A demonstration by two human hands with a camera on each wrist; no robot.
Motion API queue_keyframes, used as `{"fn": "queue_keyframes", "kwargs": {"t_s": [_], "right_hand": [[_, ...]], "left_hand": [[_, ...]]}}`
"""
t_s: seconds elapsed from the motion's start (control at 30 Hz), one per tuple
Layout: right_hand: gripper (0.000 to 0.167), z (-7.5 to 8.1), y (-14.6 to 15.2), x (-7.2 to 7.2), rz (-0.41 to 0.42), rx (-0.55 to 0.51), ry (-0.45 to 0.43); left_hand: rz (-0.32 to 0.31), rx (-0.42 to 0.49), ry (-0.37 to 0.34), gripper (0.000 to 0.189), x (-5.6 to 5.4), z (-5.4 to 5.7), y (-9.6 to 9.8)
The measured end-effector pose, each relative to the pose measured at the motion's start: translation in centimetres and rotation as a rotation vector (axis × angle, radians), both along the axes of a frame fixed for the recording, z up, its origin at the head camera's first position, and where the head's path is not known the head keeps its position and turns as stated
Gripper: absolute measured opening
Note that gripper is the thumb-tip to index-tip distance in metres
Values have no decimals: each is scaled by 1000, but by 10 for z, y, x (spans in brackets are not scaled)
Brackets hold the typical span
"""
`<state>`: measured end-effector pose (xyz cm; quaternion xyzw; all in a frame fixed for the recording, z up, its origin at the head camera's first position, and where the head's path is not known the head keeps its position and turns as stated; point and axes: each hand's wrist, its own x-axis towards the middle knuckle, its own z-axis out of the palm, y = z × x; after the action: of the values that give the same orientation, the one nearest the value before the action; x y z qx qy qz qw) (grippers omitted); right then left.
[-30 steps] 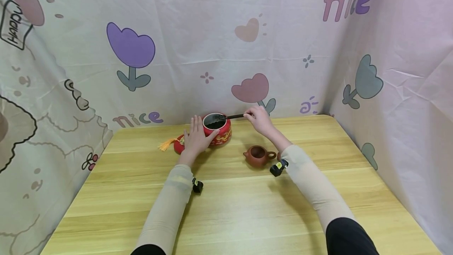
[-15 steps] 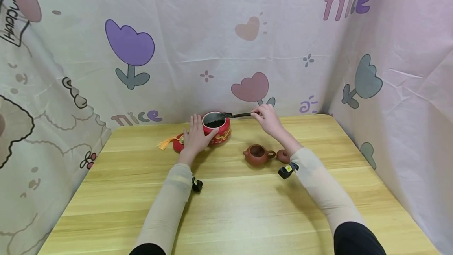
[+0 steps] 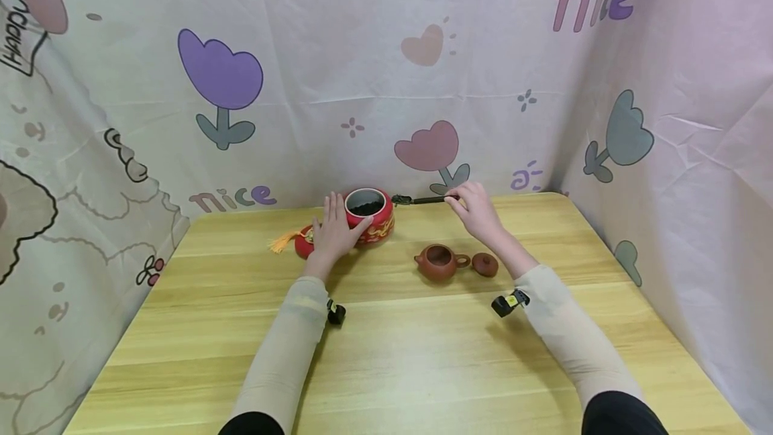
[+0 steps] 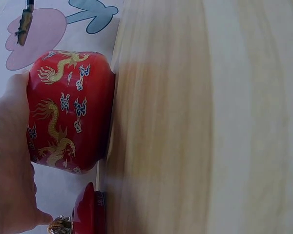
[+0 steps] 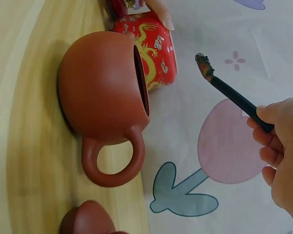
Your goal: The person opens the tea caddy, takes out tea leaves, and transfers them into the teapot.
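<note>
A red lidless jar (image 3: 379,228) with gold dragons and dark leaves inside stands at the back of the table. My left hand (image 3: 331,239) rests against its side, fingers straight and thumb near the rim. To the right of the jar, my right hand (image 3: 479,212) pinches the black handle of a small tea scoop (image 5: 233,95). Dark leaves lie on the scoop's tip, which is held beside the jar, above the tabletop. A brown clay teapot (image 3: 433,267) stands open in front of the right hand, its spout toward the left. Its round lid (image 3: 485,265) lies beside the handle.
Left of the jar lies its red lid (image 3: 302,247) with a yellow tassel (image 3: 282,242), partly hidden by my left hand. A printed cloth (image 3: 314,86) hangs close behind the wooden table (image 3: 386,368) and along both sides.
My right hand has moved right with the tea scoop, whose tip has come out of the jar past its rim. The teapot lid is now uncovered by the arm. My left hand stays put.
</note>
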<state>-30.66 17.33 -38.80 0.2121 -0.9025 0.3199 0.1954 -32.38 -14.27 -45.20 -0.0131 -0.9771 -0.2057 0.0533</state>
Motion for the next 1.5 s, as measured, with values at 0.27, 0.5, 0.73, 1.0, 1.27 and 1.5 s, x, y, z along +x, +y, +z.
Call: {"fn": "queue_keyframes", "kwargs": {"t_s": [0.27,0.5,0.73,1.0,1.27,1.5], "right_hand": [[19,-5,13,15,-25,-7,54],[18,-12,24,35,-50,-18,77],[16,-20,35,51,-73,-27,152],[12,-26,47,68,-83,-28,182],[10,-30,59,82,-104,-15,198],[8,-32,66,92,-108,8,228]], "left_hand": [[-1,-13,26,111,0,1,0],[-2,-15,24,112,-1,-3,-1],[-2,1,36,112,-1,-5,-1],[0,7,31,111,0,-4,-1],[1,5,24,111,0,-4,-1],[-2,8,28,111,-1,-4,-1]]}}
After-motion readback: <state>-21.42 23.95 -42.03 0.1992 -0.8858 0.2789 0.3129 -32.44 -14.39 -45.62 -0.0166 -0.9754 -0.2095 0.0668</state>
